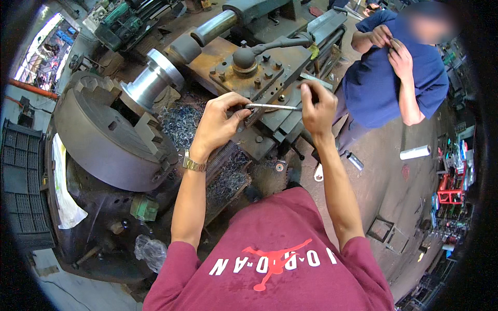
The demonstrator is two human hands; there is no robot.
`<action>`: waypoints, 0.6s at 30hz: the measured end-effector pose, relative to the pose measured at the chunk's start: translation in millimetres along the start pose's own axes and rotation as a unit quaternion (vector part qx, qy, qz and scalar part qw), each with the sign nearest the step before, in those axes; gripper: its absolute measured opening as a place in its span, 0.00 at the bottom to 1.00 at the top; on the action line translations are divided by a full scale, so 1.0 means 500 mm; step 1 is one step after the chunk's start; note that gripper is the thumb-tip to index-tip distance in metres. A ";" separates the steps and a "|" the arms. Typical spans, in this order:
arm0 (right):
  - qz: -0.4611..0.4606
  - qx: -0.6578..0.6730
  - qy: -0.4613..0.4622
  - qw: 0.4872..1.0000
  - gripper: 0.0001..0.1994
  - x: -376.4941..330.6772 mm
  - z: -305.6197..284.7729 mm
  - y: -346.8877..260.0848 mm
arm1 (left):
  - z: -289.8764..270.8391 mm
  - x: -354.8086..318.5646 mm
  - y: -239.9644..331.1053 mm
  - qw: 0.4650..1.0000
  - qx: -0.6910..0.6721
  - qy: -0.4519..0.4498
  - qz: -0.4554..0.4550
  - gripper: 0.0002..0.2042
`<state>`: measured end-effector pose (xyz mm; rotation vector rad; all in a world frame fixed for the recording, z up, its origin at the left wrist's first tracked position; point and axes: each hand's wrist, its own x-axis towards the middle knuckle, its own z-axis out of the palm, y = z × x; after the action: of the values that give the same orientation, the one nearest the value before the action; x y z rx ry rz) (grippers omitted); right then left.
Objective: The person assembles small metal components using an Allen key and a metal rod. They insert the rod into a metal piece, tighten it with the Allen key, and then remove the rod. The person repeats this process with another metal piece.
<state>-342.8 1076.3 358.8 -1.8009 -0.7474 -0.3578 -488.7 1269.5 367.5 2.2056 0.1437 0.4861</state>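
Observation:
A slim silver metal rod (275, 107) spans the gap between my two hands, roughly level, above the edge of the lathe's tool post (249, 78). My left hand (220, 119), with a watch on its wrist, pinches the rod's left end between thumb and fingers. Curled fingers of my right hand (319, 110) close at the other end; the rod's tip there is hidden. Left of my hands, a shiny stepped metal workpiece (153, 80) sits in the jaws of the big grey chuck (111, 132). The tool post carries several bolts and a long clamp handle (280, 43).
Curly metal shavings (181, 127) heap below the workpiece. A co-worker in a navy shirt (394, 78) stands at the right, hands raised together. A white roll (415, 152) and a metal frame (388, 233) lie on the floor. A green block (144, 207) sits below the chuck.

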 end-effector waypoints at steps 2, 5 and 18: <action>-0.043 0.036 0.028 0.998 0.09 0.044 0.037 0.042 | 0.005 -0.002 -0.001 1.000 0.002 0.017 -0.006 0.09; -0.141 0.065 0.062 0.986 0.04 0.108 0.094 0.077 | 0.022 -0.008 -0.003 0.997 -0.022 0.070 -0.039 0.09; -0.237 0.094 0.042 0.966 0.07 0.218 0.264 0.048 | 0.099 -0.019 0.004 0.958 -0.137 0.222 -0.123 0.07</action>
<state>-260.6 1228.0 357.0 -1.4075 -1.1143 -0.6503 -478.1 1229.6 338.5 1.7509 0.5499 0.8039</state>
